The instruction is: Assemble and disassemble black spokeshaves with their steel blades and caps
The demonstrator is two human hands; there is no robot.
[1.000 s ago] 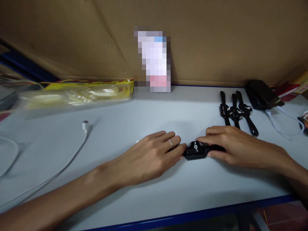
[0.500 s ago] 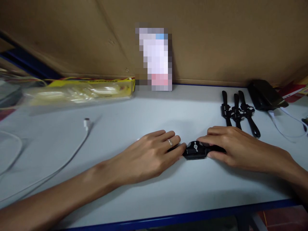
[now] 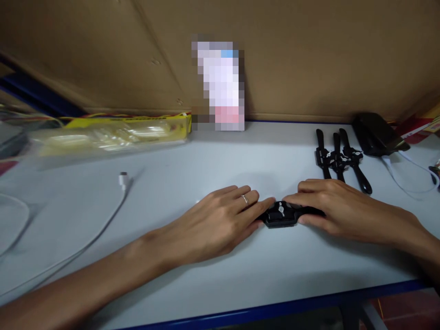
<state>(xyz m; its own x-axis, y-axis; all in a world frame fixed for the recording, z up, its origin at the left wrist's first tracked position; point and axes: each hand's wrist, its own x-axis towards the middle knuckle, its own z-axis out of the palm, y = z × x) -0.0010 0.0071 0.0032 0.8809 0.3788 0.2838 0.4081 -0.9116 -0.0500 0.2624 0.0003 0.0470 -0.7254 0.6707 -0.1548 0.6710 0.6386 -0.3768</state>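
A black spokeshave [image 3: 281, 214] with a silver screw on its middle lies low over the table between my hands. My left hand [image 3: 223, 220], a ring on one finger, is closed round the left handle, its index finger lying along the body. On the other side, my right hand [image 3: 333, 206] grips the right handle between thumb and fingers. Both handles are largely covered by my fingers. Beyond my right hand, three more black spokeshaves [image 3: 338, 160] lie side by side on the table.
A white cable [image 3: 103, 224] runs over the grey table [image 3: 165, 293] at left. Clear plastic packaging [image 3: 113, 133] lies along the back. A blurred-out upright item [image 3: 223, 87] leans on the cardboard wall [image 3: 292, 55]. At back right sits a black object [image 3: 374, 135] with a white cord.
My left index finger has stretched further right onto the spokeshave's body, and the left thumb now shows below the handle. My right hand keeps its hold; the view has shifted slightly.
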